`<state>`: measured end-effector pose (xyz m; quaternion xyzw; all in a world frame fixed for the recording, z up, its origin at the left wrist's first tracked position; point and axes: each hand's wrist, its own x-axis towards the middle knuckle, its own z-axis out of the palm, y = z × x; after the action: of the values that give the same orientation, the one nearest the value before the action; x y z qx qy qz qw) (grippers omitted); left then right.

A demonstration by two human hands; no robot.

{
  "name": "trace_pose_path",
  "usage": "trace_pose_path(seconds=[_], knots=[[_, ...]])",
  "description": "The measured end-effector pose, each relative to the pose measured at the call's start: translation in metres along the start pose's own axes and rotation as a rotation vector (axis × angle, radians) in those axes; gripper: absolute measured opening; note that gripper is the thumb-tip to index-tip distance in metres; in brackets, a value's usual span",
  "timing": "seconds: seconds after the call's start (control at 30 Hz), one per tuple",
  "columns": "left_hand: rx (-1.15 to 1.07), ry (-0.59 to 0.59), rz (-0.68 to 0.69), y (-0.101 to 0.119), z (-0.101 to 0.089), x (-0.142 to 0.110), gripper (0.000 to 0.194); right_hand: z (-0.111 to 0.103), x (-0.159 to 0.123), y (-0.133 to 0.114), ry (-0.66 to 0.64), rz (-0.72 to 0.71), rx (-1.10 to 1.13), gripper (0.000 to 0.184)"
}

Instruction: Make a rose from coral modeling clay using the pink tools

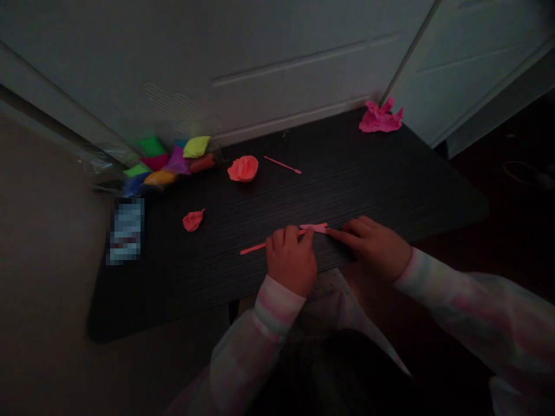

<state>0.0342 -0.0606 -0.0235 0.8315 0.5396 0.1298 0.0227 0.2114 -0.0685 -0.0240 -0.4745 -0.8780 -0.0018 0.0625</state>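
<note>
My left hand [290, 260] rests on the table with its fingers curled over a thin pink stick [255, 248], which runs out to the left. A flat pink clay strip [313, 228] lies across the stick's far end. My right hand [368, 245] reaches in from the right, its fingertips pressing on that strip. Farther up the table sit a coral clay lump [243, 169], a small coral clay piece [193, 220] and a slim pink modelling tool [281, 164]. A crumpled magenta clay sheet [380, 117] lies at the back corner.
The dark wood-grain table [277, 199] stands against white doors [260, 69]. Several bright clay packets [169, 162] are heaped at its back left, with a pixelated flat item [125, 231] near the left edge. Carpet [47, 248] lies left of the table, and a dark floor lies right.
</note>
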Motion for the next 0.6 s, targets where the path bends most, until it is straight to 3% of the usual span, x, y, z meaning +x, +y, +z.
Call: trace_pose_path(seconds=[0.2,0.43,0.6], knots=[[-0.08,0.026,0.012,-0.003,0.002,0.001,0.031,-0.001,0.004,0.0,-0.012,0.065,0.125,0.033],[-0.313,0.303,-0.147,-0.02,0.002,-0.005,0.032,-0.008,0.007,0.008,0.095,0.219,0.532,0.027],[-0.233,0.271,-0.129,-0.025,0.0,-0.01,0.032,-0.002,0.008,-0.004,0.097,0.132,0.387,0.03]])
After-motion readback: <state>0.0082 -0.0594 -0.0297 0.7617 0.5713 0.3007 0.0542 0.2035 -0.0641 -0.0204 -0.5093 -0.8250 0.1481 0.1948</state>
